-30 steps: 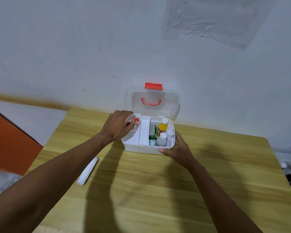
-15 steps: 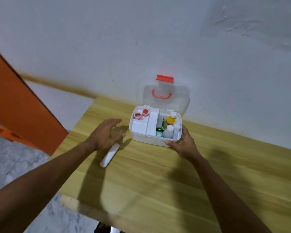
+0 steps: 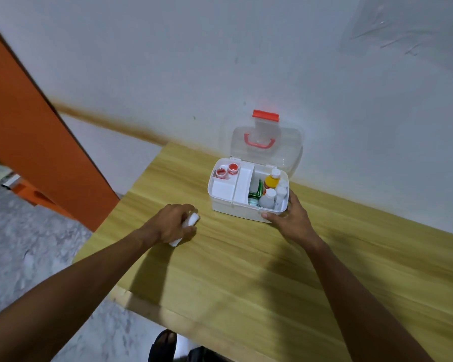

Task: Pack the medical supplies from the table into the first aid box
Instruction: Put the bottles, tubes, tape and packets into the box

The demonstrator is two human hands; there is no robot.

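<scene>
So the first aid box [image 3: 246, 202] sits open on the wooden table [image 3: 246, 270], up at about 12 o'clock from the middle of the tabletop, close to the wall [image 3: 194, 61]. Its clear lid [image 3: 267, 147] is flipped up and leaning back toward the wall, red handle [image 3: 259, 142] and red latch [image 3: 265, 114] both showing.

Inside, a white tray insert [image 3: 230, 185] fills the left half, with two little red-capped jars [image 3: 227, 171] tucked in its far compartment at roughly 11 o'clock. The right half is deeper: a yellow bottle [image 3: 270, 181] with a white cap, a few white bottles [image 3: 268, 199] packed beside it, and something green [image 3: 255, 192] wedged between them and the tray, can't make out what it is.

Left hand [image 3: 168, 226] is down on the table at about 8 o'clock from the box, fingers curled closed around a white tube [image 3: 190, 220]. Both ends of the tube poke out past the hand, and it looks like it's touching the tabletop or only just above it, hard to say.

Right hand [image 3: 290, 218] is on the box's near right corner, around 5 o'clock, thumb on the front wall and fingers wrapped along the side, gripping it loosely.
</scene>
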